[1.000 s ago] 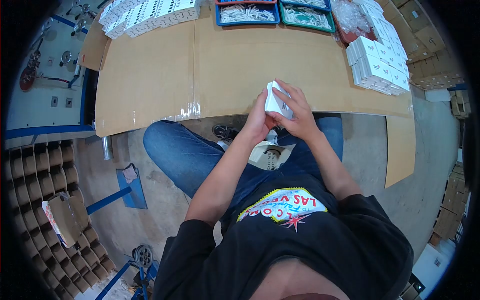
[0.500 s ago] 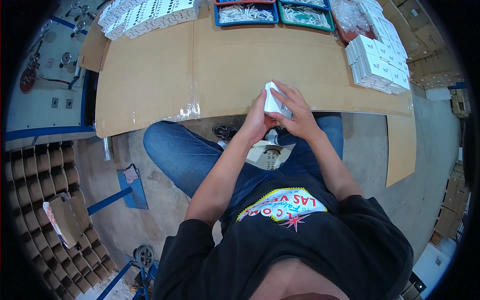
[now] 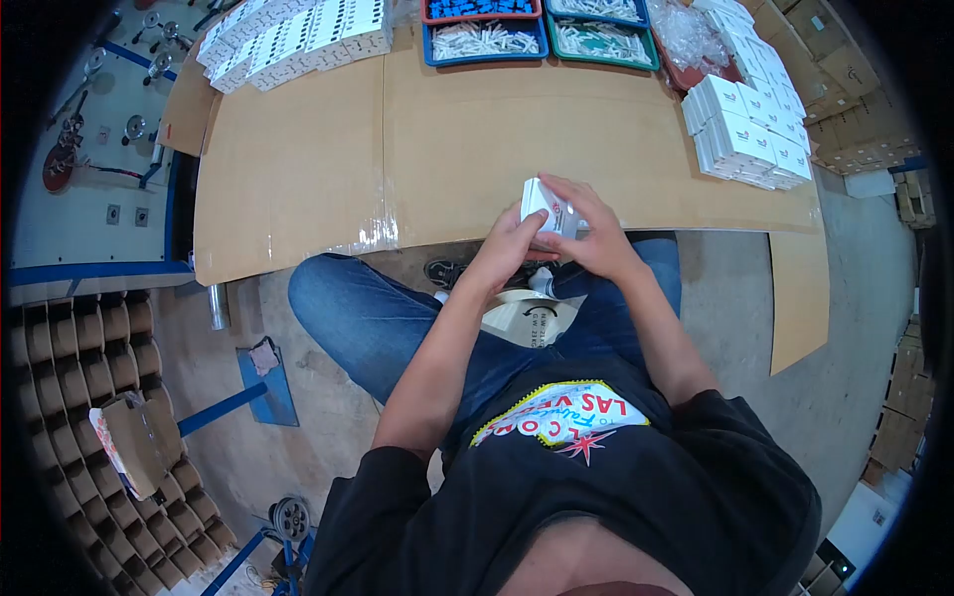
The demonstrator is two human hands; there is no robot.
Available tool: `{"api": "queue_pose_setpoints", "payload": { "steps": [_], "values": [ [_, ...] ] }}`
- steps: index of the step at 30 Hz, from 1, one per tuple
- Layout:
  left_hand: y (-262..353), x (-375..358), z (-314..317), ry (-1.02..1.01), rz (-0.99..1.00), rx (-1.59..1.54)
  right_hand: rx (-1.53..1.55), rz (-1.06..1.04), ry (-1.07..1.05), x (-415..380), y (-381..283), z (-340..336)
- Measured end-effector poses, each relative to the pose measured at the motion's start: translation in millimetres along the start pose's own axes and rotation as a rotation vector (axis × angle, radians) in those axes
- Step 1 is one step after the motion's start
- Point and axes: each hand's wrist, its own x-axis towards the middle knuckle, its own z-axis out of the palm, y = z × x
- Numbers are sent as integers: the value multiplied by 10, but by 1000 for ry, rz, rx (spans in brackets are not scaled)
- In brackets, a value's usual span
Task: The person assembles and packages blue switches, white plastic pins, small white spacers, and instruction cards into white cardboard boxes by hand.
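Two hands hold one small white box (image 3: 538,200), crisp-edged, with a tiny red mark and dark print on its face, over the tabletop (image 3: 298,164) near its front edge. The left hand (image 3: 504,248) clasps one side, thumb across the face; the right hand (image 3: 599,236) curls narrowly around the other.

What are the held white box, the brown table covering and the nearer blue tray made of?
White box: probably thin card, smooth with a slight sheen; crisp edges and printing suggest it.
Brown table covering: apparently cardboard, mostly matte, with a seam and shiny clear tape.
Nearer blue tray: likely moulded plastic, judging by its even colour and smooth rim.
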Motion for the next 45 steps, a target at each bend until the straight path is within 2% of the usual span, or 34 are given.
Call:
{"api": "queue_pose_setpoints", "payload": {
  "steps": [1, 3, 5, 7, 9, 11, 12, 16, 19, 21, 22, 24, 25, 27, 29, 31, 32, 33, 34, 35, 36, 38, 39, 40, 41, 42, 45],
  "values": [
    [19, -21, 22, 26, -4, 45, -1, -2, 3, 11, 11, -38],
    [1, -26, 50, -4, 8, 62, 120, 144, 142, 22, 59, -123],
    [-47, -20, 85, -39, 19, 77, 97, 160, 229, 44, 199, -78],
    [-91, -12, 130, -110, 0, 192, 226, 374, 254, 60, 284, -27],
    [-143, -26, 203, -122, 58, 285, 197, 325, 330, 27, 259, 40],
    [-168, -40, 234, -198, -11, 295, -8, 411, 241, 23, 205, 50],
    [-166, -49, 242, -199, 6, 330, -11, 322, 307, 28, 212, 87],
    [-188, -62, 257, -189, 73, 315, -70, 203, 347, 30, 234, 104],
    [-211, -18, 256, -167, 26, 257, -90, 239, 328, 47, 228, 64],
    [-275, 52, 239, -105, 176, 283, -223, 262, 286, 70, 227, -8],
    [-249, 62, 234, -104, 175, 285, -220, 262, 286, 79, 257, -30],
    [-171, 64, 237, 168, 96, -84, -177, 280, 413, 91, 316, -82],
    [-130, 58, 209, 169, 99, -81, -175, 277, 415, 69, 336, -88],
    [-25, 53, 130, 161, 244, -472, 180, 511, 225, -21, 342, -76],
    [18, 36, 140, 124, 230, -533, 512, 651, 158, -66, 109, 2],
    [-58, 26, 178, 87, 248, -504, 797, 643, 342, -77, 38, 166],
    [-119, 36, 152, 119, 225, -489, 799, 642, 343, -68, 18, 184],
    [-65, 5, 164, 118, 225, -486, 932, 605, 422, -35, -58, 166],
    [6, -23, 158, 175, 212, -210, 1063, 561, 501, -3, -118, 134],
    [78, -45, 168, 231, 198, 65, 1064, 556, 500, 13, -148, 95],
    [136, -71, 200, 231, 202, 65, 977, 508, 446, 15, -169, 49],
    [243, -134, 259, 331, 573, 72, 894, 458, 387, 4, -243, -54],
    [317, -180, 242, 335, 575, 75, 823, 455, 255, -13, -300, -111],
    [401, -241, 192, 194, 550, 138, 752, 450, 126, -24, -349, -140],
    [445, -283, 151, 53, 520, 200, 758, 450, 124, -29, -386, -145],
    [438, -296, 126, 1, 478, 94, 762, 422, 107, -42, -419, -146],
    [424, -342, 150, 4, 520, 115, 742, 353, 82, -91, -437, -143]
  ]
}}
